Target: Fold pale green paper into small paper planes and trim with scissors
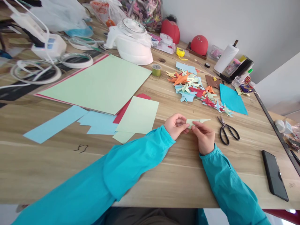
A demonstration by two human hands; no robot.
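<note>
A small folded piece of pale green paper [196, 121] is held between both hands above the wooden table, its thin pointed tip reaching to the right. My left hand [177, 125] pinches its left end with thumb and fingers. Close beside it, my right hand [203, 135] grips the lower middle of the same paper. Fingers hide part of the folds. Just right of the right hand lie black-handled scissors [225, 131], blades slightly apart. Beyond the hands spreads a pile of folded paper shapes [187, 84] in orange, red, blue and pale green.
Pale green sheets [98, 84], a smaller green sheet [140, 115] and blue strips [56, 123] lie to the left. A thread spool [156, 70] stands mid-table. A turquoise sheet [232, 98] is at the right, with a phone [274, 175] near the front edge. White cables [35, 72] coil far left.
</note>
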